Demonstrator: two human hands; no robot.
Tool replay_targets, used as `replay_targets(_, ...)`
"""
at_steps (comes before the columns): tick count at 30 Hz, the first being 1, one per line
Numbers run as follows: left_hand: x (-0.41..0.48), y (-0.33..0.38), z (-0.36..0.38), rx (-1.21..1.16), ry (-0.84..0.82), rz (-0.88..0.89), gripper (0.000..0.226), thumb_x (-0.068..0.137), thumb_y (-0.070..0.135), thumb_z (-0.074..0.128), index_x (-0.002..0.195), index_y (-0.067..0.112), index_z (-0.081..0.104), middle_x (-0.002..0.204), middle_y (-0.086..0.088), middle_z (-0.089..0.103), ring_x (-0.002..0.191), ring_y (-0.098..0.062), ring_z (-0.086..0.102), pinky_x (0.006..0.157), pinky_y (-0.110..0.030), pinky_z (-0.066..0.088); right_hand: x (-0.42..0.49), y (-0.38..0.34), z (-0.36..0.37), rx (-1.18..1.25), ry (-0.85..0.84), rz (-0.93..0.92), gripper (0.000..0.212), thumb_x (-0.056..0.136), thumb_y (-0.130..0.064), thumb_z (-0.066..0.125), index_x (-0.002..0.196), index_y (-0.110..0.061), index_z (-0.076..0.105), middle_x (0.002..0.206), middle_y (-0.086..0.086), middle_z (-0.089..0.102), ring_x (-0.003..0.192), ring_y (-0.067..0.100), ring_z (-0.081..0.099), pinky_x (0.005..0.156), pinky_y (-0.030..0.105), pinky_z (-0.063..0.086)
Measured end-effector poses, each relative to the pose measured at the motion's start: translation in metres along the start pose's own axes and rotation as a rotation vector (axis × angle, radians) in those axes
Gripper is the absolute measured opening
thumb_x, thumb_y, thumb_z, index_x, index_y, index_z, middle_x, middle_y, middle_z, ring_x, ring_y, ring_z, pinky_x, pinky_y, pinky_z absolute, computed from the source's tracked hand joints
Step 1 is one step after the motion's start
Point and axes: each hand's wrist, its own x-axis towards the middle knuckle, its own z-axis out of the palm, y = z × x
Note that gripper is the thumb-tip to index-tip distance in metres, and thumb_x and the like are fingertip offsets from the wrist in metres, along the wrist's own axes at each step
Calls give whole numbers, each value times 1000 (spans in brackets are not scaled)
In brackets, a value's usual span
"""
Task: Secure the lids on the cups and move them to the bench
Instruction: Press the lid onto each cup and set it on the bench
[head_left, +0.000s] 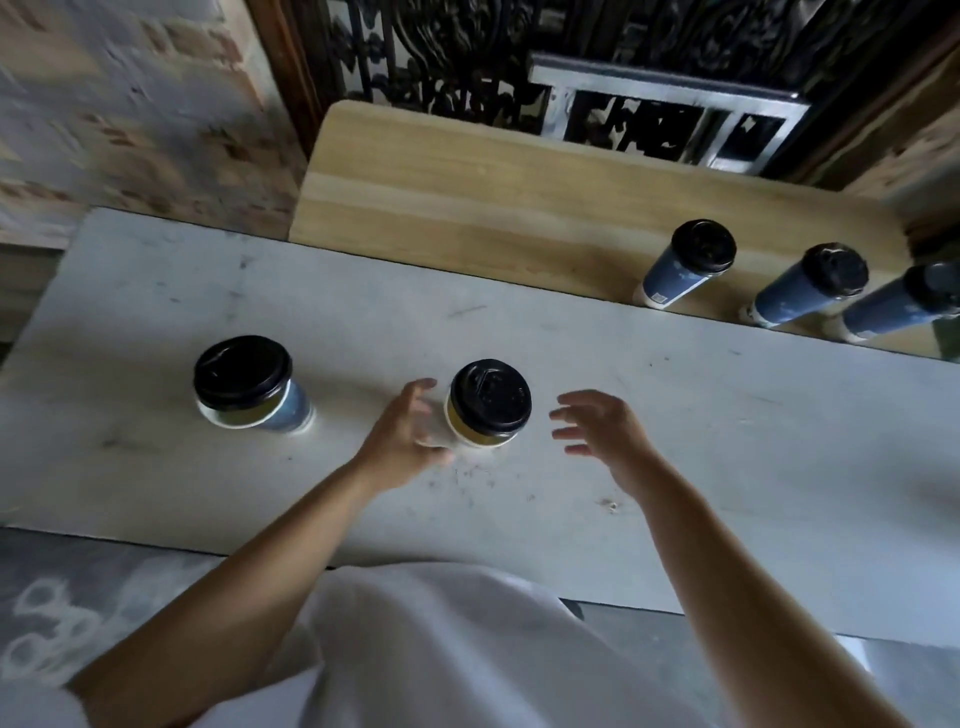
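Two paper cups with black lids stand on the pale table (675, 441). The middle cup (488, 405) sits between my hands. My left hand (402, 441) is open at its left side, fingers spread, thumb close to or touching the cup's base. My right hand (602, 436) hovers open to its right, apart from it. A second lidded cup (244, 382) stands further left. On the wooden bench (467, 197) behind the table three blue lidded cups stand in a row at the right: (685, 265), (810, 286), (904, 306).
A brick wall is at the left. Dark ornate ironwork and a silver frame (670, 104) rise behind the bench. The table's near edge runs just above my white shirt (441, 649).
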Motion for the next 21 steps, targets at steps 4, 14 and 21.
replay_targets(4,6,13,10,21,-34,189,136,45,41,95,155,29,16,153,3,33,139,-13,41,113,-33,37,-22,-41,10,-226,-143,-327,44,88,-18,72,131,-25,60,125,-2,63,109,13,59,91,31,50)
replay_targets(14,-1,41,21,-106,63,268,100,55,25,97,134,45,39,127,23,61,118,3,58,98,-16,49,-33,-57,36,-739,-143,-551,92,75,-29,82,154,-25,34,150,-1,38,134,22,31,101,31,36)
replay_targets(21,-2,43,18,-89,72,243,96,56,35,96,136,38,44,124,17,64,114,-2,62,93,-23,54,-56,-68,25,-704,-10,-737,88,75,-23,81,152,-24,38,148,-1,39,132,23,32,96,30,41)
